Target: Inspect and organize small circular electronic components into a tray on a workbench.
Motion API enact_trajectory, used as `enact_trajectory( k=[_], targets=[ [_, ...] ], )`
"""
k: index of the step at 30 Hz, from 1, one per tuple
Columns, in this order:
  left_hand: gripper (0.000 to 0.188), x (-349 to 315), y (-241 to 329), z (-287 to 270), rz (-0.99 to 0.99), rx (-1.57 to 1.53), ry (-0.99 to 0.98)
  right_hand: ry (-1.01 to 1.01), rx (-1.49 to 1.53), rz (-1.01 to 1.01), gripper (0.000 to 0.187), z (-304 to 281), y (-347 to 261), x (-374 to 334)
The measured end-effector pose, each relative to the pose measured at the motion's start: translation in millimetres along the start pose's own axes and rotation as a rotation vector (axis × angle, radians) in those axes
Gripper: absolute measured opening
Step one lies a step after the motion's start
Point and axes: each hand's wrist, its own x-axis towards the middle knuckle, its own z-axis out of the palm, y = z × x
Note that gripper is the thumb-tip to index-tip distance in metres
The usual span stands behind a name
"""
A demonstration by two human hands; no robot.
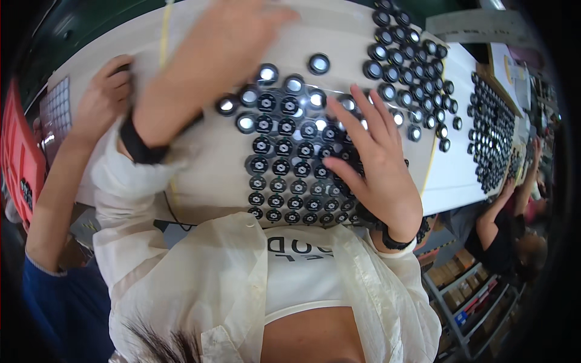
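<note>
In front of my chest, black round discs [283, 147] with small pale markings form a neat grid. A clear, glossy sheet or tray seems to lie with them, its edge showing at the far side. My right hand [381, 157] rests over the right part of this grid, fingers spread and nothing held in them. Along the far edge of the grid sit several black round parts with shiny pale centres [294, 83]. One more such part [319, 63] stands by itself beyond. My left hand [239, 36] reaches over the far left of the table, smeared by motion; its fingers cannot be made out.
A large cluster of black round parts [402, 57] lies at the far right, with another batch [491, 130] on a white surface beyond. At left are a co-worker's hand [106, 97], a red bin [21, 157] and a gridded tray [57, 112]. Other people work at right.
</note>
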Motion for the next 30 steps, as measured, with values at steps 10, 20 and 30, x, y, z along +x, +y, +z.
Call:
enact_trajectory(
  k=[10, 20, 30],
  targets=[
    [0.055, -51.0, 71.8, -8.8, -0.178, -0.153, 0.106, -0.113, -0.078, 0.013, 0.084, 1.6, -8.7, 1.8],
    [0.057, -98.1, 70.4, -38.9, -0.291, -0.143, 0.069, -0.083, -0.091, -0.096, 0.083, -4.9, -5.7, 18.2],
    [0.048, -165.0, 13.7, -70.1, -0.908, 0.213, 0.141, -0.074, -0.079, -0.102, 0.083, -5.2, -10.7, 21.7]
  ],
)
